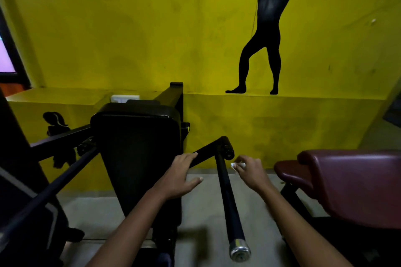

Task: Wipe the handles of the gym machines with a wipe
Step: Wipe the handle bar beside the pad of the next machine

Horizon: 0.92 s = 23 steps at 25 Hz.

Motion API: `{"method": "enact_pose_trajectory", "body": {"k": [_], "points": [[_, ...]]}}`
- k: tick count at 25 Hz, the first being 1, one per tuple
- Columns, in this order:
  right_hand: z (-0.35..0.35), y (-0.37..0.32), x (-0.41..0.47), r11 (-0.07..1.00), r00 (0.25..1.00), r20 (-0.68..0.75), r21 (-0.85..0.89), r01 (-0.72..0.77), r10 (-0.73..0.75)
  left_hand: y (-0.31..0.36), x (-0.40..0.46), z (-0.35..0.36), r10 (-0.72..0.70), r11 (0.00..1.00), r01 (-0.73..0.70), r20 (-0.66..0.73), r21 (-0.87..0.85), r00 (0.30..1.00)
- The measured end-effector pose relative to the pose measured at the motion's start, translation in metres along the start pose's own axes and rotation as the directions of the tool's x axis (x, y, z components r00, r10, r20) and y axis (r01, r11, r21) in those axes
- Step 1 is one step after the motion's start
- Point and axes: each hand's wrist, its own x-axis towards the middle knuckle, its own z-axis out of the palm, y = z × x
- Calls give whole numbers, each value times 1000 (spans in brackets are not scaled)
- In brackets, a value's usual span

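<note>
A long black handle bar (227, 197) with a silver end cap runs from the machine's pivot joint (226, 147) toward me. My right hand (252, 172) hovers just right of the bar's upper end and pinches a small white wipe (235, 165). My left hand (181, 174) reaches out with straight fingers; its fingertips rest on the black arm (204, 153) that leads to the pivot. A second black handle bar (50, 193) runs down the left side of the machine.
The machine's black padded backrest (138, 154) stands centre left. A maroon padded seat (351, 184) sits at the right. Behind is a yellow wall (130, 39) with a black lifter silhouette. Grey floor (208, 212) lies below the handle.
</note>
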Motion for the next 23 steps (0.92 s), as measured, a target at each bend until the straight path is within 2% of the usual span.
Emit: {"method": "enact_pose_trajectory", "body": {"k": [3, 7, 10, 13, 17, 23], "points": [[19, -10, -2, 997, 998, 19, -42, -65, 66, -10, -6, -19, 111, 991, -105, -61, 85, 992], [38, -11, 7, 988, 989, 30, -58, -143, 144, -16, -5, -48, 302, 900, -203, -216, 385, 928], [52, -9, 25, 983, 983, 30, -55, -177, 179, -22, 2, -68, 360, 827, -169, -274, 536, 892], [66, -2, 49, 977, 978, 34, -47, -206, 208, -32, 15, -84, 369, 786, -96, -339, 610, 866], [87, 16, 88, 970, 975, 5, -107, -220, 222, -48, 30, -82, 422, 681, -42, -345, 731, 838], [119, 36, 123, 951, 966, -28, -167, -259, 258, -59, 38, -72, 496, 602, 29, -402, 798, 770]]}}
